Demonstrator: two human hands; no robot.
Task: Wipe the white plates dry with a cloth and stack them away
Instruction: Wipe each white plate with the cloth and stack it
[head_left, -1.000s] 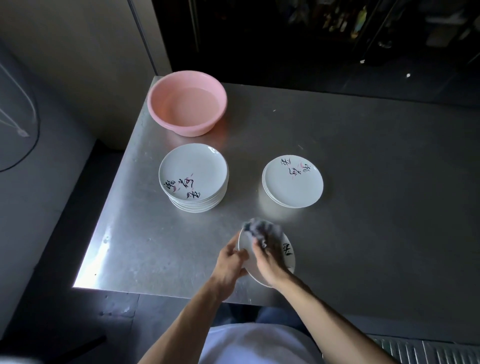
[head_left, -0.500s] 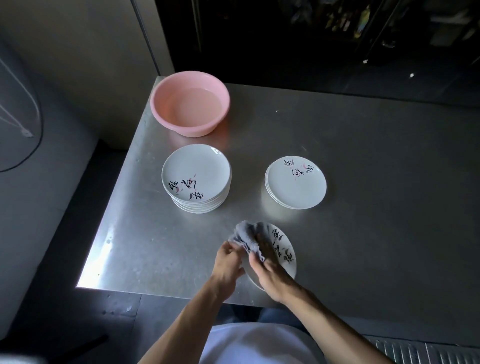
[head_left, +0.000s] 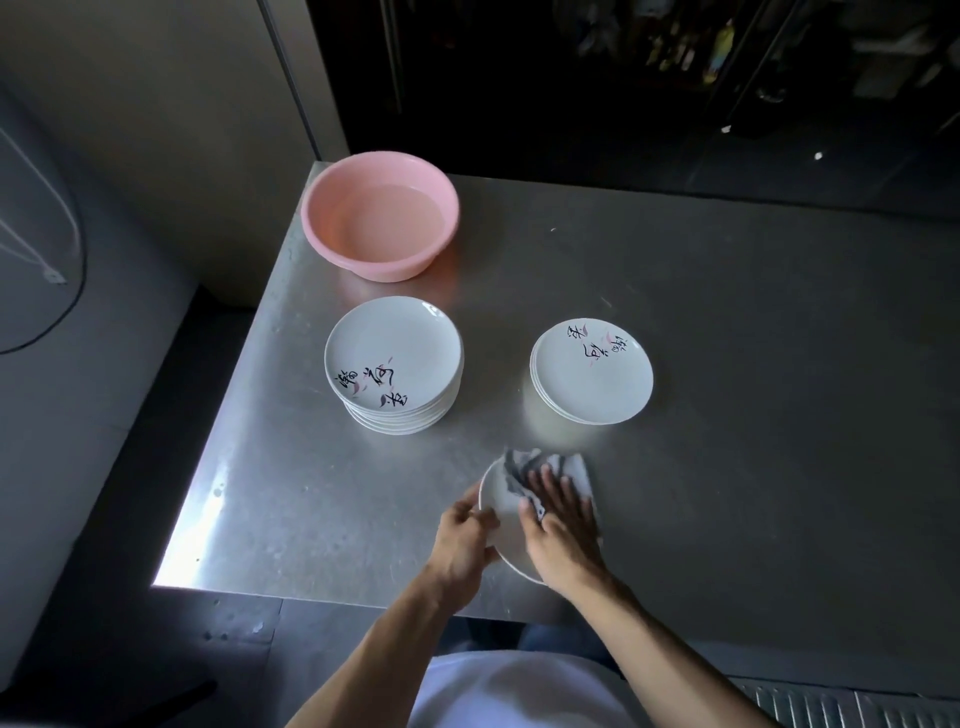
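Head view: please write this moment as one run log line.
step: wiping | left hand: grips plate rim | right hand: presses cloth on plate | on table: tall stack, low stack

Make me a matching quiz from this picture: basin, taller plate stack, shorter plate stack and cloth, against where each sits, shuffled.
Things: 1 basin; 2 taller plate stack; 3 shorter plate stack; 4 cloth.
Places: A under the right hand on the held plate; B far left corner of the table; C right of the other stack; D just this side of the basin.
Pairs: 1-B, 2-D, 3-C, 4-A.
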